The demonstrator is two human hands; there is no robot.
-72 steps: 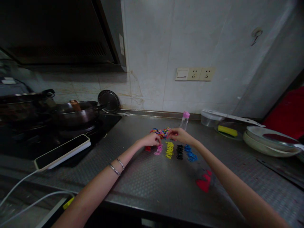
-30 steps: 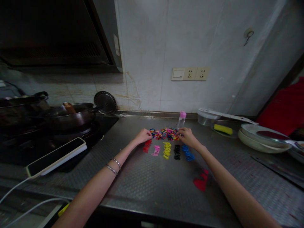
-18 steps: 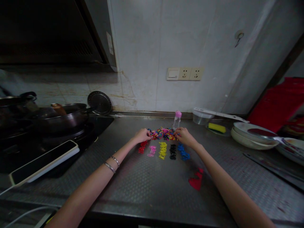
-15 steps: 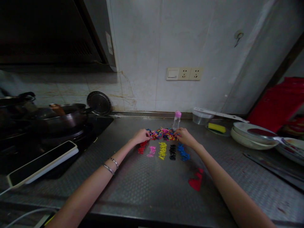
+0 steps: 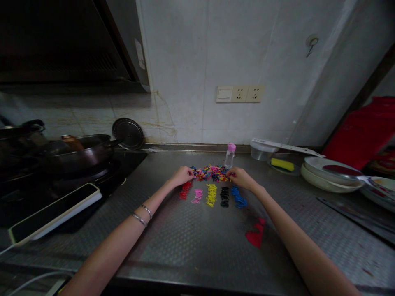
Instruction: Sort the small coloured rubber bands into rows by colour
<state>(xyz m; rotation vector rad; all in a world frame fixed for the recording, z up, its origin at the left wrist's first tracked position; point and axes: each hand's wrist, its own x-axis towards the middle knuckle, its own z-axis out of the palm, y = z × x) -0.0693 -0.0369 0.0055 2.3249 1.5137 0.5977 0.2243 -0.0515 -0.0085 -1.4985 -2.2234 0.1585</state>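
A mixed pile of small coloured rubber bands (image 5: pixel 212 172) lies on the steel counter. My left hand (image 5: pixel 182 176) is pinched closed at the pile's left end, above the red bands (image 5: pixel 185 190). At the right end, my right hand (image 5: pixel 241 178) has thumb and fingers pressed together against the pile. What either pinch holds is too small to make out. In front of the pile lie separate groups: pink bands (image 5: pixel 196 196), yellow bands (image 5: pixel 211 195), black bands (image 5: pixel 224 197) and blue bands (image 5: pixel 238 198).
A clear bottle with a pink cap (image 5: pixel 230 156) stands behind the pile. Torn red pieces (image 5: pixel 255 235) lie nearer me. Left are a phone-like device (image 5: pixel 55 211) and a pan (image 5: pixel 83 152) on the stove. Bowls (image 5: pixel 327 181), a yellow sponge (image 5: pixel 282 165) and a knife (image 5: pixel 348 213) sit right.
My left hand has shifted slightly left, and my right hand's fingertips have moved a little within the pile's right end. The sorted groups look the same.
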